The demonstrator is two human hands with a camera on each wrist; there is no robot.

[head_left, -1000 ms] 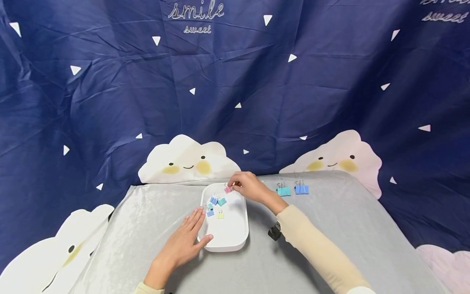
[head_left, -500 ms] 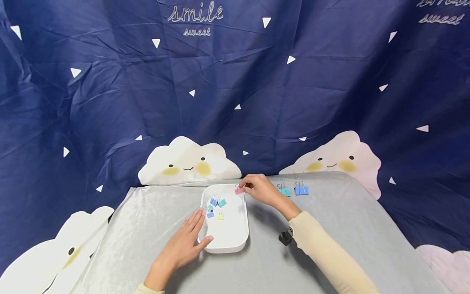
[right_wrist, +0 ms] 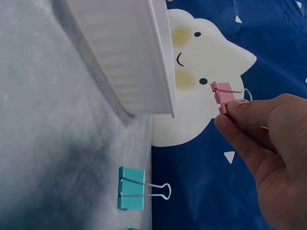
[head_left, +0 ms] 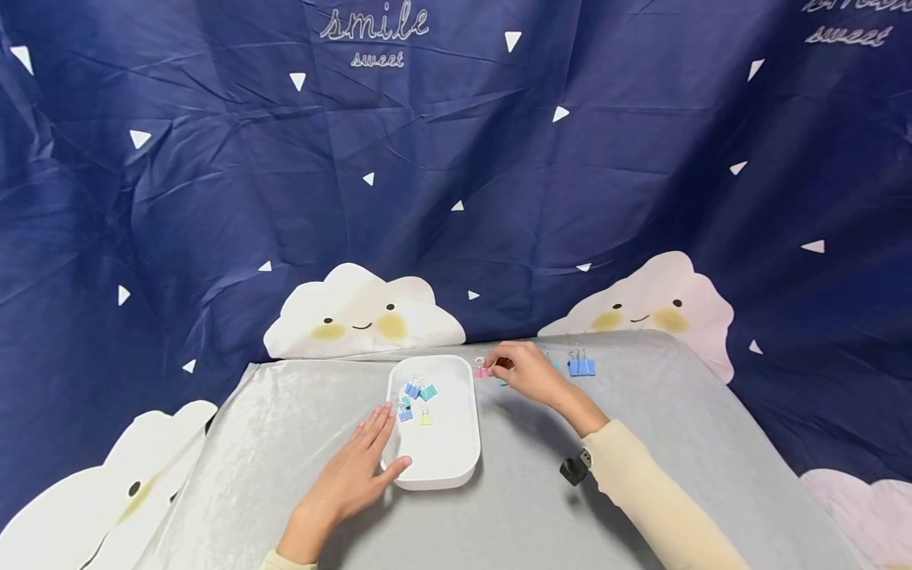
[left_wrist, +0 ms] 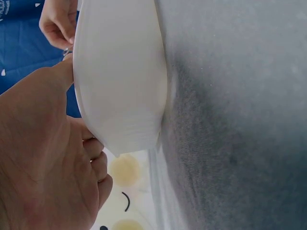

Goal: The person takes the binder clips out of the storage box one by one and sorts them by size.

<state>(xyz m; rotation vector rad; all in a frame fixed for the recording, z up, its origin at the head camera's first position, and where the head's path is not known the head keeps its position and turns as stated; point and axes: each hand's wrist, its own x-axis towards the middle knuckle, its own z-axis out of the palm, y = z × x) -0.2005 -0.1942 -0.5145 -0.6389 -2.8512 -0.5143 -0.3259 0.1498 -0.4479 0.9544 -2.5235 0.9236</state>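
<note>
The pink clip, held over the tray a second ago, is now just beyond its far right corner, pinched between the thumb and forefinger of the right hand. Its wire handles point up and its body hangs below, the long edge running roughly left to right, slightly tilted. Five clips lie in the white tray, unshifted: two blue clips, two teal clips, one yellow clip. The left hand rests on the left rim, fingers extended, as before. Right of the tray, the desk bears one larger blue clip and two larger teal clips, partly hidden by the right hand in the head view.
</note>
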